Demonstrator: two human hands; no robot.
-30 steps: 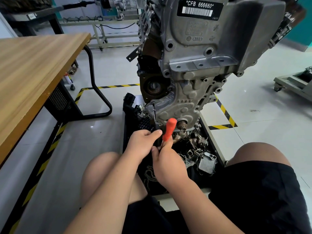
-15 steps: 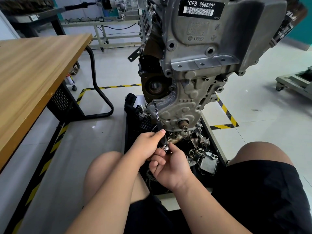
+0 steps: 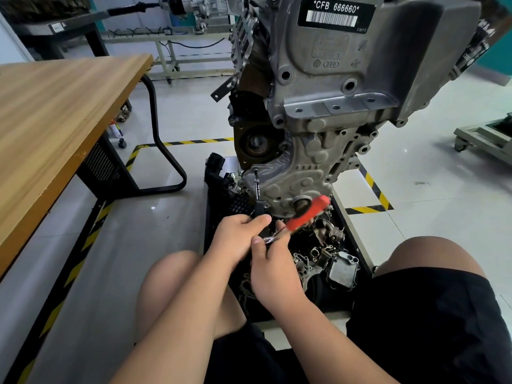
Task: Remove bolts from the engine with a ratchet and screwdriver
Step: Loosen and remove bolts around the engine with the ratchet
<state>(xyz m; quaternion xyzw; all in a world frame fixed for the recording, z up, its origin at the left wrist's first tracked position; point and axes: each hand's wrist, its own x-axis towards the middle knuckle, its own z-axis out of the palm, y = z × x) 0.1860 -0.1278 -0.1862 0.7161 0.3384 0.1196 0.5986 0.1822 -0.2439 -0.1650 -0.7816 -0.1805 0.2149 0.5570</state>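
A grey engine [image 3: 327,112] stands upright in front of me. A black screwdriver shaft [image 3: 257,187] points up at a bolt [image 3: 255,170] on the engine's lower left edge. My left hand [image 3: 238,239] grips the screwdriver's lower end. My right hand [image 3: 274,261] pinches the metal head of a ratchet, whose red handle [image 3: 309,214] sticks out up and to the right, blurred. Where the ratchet meets the screwdriver is hidden between my hands.
A black tray [image 3: 210,206] under the engine holds several loose metal parts [image 3: 329,253]. A wooden table [image 3: 55,112] stands to the left on a black frame. Yellow-black tape [image 3: 374,189] marks the floor. A cart [image 3: 484,139] sits at the right. My knees flank the tray.
The red ratchet handle pointed up, dropped out of sight behind my hands, and now sticks out to the upper right. My left hand has kept its hold on the screwdriver.
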